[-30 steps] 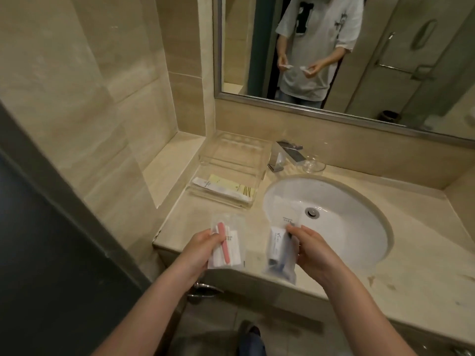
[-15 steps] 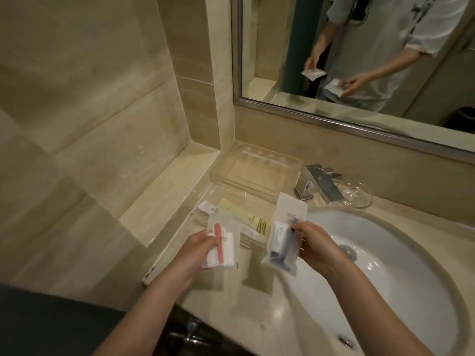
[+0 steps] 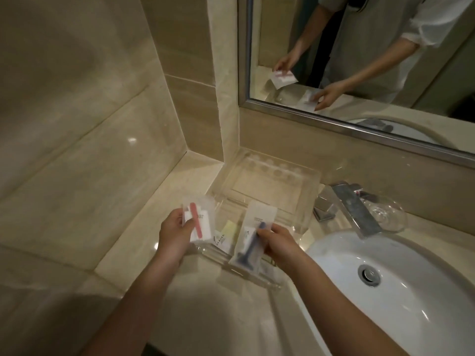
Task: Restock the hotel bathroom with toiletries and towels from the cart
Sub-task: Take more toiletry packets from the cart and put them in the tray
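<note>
Tiled wall [image 3: 90, 111]: beige, fills upper left of frame.
Mirror [image 3: 267, 34]: upper right, metal-framed; reflects a person's torso in a pale shirt and both hands with packets.
Tabletop [image 3: 144, 242]: beige stone, runs from centre left to lower right.
Sink [image 3: 411, 265]: white oval basin, lower right, drain visible.
Clear tray [image 3: 270, 186]: centre of frame, on the tabletop against the back wall, just left of the faucet [image 3: 359, 214]. A yellow sachet [image 3: 230, 227] and a white labelled sachet [image 3: 221, 241] lie at its near end.
Glass dish [image 3: 388, 211]: right of the faucet, behind the basin.
Left hand [image 3: 174, 235]: centre left, fingers curled round a clear packet with a pink stick [image 3: 199, 219], thumb on its front face; held over the tray's near left corner.
Right hand [image 3: 280, 242]: centre, thumb and fingertips pinching the right edge of a clear packet with a blue razor [image 3: 253, 240], held over the tray's near end. Contact with the tray: cannot tell.
</note>
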`<state>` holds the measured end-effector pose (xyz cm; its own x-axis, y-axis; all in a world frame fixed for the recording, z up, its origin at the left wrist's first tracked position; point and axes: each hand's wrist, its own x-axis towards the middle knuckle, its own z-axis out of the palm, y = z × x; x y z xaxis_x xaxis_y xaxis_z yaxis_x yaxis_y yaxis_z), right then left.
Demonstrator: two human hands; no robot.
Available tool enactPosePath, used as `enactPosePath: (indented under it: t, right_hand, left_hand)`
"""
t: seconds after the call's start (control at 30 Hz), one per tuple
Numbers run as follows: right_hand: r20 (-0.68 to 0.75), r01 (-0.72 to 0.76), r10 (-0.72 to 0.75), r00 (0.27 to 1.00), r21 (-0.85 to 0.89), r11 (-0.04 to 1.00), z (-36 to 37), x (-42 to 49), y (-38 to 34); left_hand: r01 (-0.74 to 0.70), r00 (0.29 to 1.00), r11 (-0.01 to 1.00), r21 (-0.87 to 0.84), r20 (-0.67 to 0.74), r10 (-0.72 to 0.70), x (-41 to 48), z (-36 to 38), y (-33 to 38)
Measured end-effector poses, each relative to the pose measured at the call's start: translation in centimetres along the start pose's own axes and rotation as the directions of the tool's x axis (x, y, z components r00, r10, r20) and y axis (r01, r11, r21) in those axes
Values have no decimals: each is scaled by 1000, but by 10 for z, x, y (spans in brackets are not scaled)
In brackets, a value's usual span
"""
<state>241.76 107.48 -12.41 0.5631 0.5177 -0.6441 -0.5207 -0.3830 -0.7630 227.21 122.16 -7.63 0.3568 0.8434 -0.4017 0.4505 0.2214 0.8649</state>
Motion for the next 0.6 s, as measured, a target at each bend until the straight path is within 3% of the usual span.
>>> enactPosePath:
  t: [0.07,0.17,0.43,0.6]
  right_hand:
    - [-11,4,-6,1000,-113,994,17,17,6]
    - [-9,-47,46,999,-147,988,38,38,11]
    - [-21,-110,108,994,-145,983,70,70,4]
    - [-75,-76,58,995,-268,960,82,84,-9]
  left_hand:
    - [-38,999,999,27,-8,38,12,-4,4]
    - [-74,996,997,34,-42,75,25,-9,7]
    - [3,999,998,-59,-37,-5,33,-17,-5]
    - [18,999,998,-52,-37,-20,37,-25,-7]
